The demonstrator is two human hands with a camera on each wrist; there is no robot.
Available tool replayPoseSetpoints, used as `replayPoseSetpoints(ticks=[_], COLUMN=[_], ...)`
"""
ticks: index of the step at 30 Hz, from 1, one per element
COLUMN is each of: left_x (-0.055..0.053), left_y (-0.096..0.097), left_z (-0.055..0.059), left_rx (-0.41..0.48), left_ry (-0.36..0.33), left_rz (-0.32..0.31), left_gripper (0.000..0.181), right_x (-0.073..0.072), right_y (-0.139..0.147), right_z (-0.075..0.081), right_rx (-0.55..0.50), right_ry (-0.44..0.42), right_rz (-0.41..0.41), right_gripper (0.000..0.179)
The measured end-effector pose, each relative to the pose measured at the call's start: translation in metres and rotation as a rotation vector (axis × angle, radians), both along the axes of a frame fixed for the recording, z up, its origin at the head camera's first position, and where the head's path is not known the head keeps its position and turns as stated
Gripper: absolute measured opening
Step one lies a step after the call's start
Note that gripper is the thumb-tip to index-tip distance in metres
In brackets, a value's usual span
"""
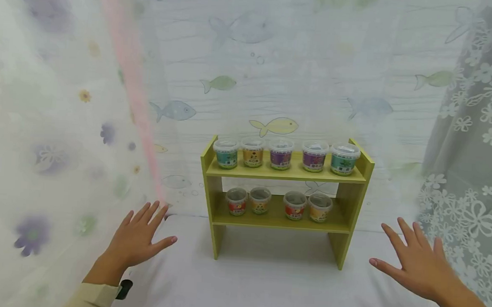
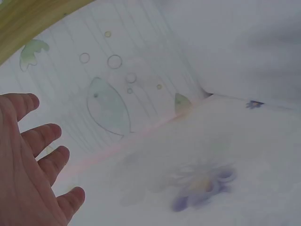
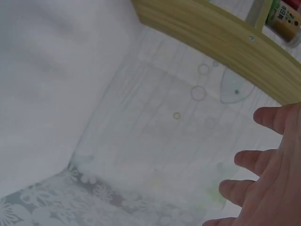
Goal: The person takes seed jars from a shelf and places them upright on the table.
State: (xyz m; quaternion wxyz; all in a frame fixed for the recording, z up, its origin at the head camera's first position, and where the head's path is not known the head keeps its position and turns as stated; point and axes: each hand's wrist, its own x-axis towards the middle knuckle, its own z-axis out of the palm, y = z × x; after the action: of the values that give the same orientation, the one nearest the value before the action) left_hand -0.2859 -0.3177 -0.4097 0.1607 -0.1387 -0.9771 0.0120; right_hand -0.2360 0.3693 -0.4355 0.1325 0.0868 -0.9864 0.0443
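A yellow-green two-tier shelf [image 1: 286, 177] stands on the white table. Its upper board carries several lidded plastic tubs: a teal tub [image 1: 227, 158] at the left end, a yellow tub [image 1: 253, 157], two purple ones in the middle, and another teal tub [image 1: 343, 163] at the right end. On the lower board are several tubs that appear lidless, red tubs [image 1: 236, 206] alternating with yellow tubs [image 1: 259, 205]. Left of the shelf, my left hand [image 1: 137, 238] is spread and holds nothing. My right hand [image 1: 418, 265] is likewise spread to the right of it, apart from the shelf.
Behind the shelf hangs a pale fish-print curtain [image 1: 249, 92]. Flower-print sheeting [image 1: 38, 169] borders the left, and a lace-like floral curtain [image 1: 481, 186] the right. The white tabletop [image 1: 271, 291] extends in front of the shelf and between the hands.
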Motion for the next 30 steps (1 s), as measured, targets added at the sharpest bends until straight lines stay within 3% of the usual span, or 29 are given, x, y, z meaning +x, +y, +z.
replayPoseSetpoints(ticks=[14,24,30], left_x=[-0.006,-0.017,-0.023], left_y=[0.014,0.027,0.035], left_z=[0.029,0.049,0.059], left_rx=[-0.021,-0.034,-0.015], left_ry=[0.003,0.024,0.054], left_rz=[-0.01,-0.02,-0.06], left_gripper=[0.101,0.103,0.102], right_x=[-0.009,-0.019,-0.026], right_y=[-0.01,-0.019,-0.023], right_z=[0.039,0.063,0.079], right_rx=[0.036,0.063,0.055], right_ry=[0.051,0.171,0.227], right_rz=[0.009,0.041,0.071], right_gripper=[0.103,0.104,0.103])
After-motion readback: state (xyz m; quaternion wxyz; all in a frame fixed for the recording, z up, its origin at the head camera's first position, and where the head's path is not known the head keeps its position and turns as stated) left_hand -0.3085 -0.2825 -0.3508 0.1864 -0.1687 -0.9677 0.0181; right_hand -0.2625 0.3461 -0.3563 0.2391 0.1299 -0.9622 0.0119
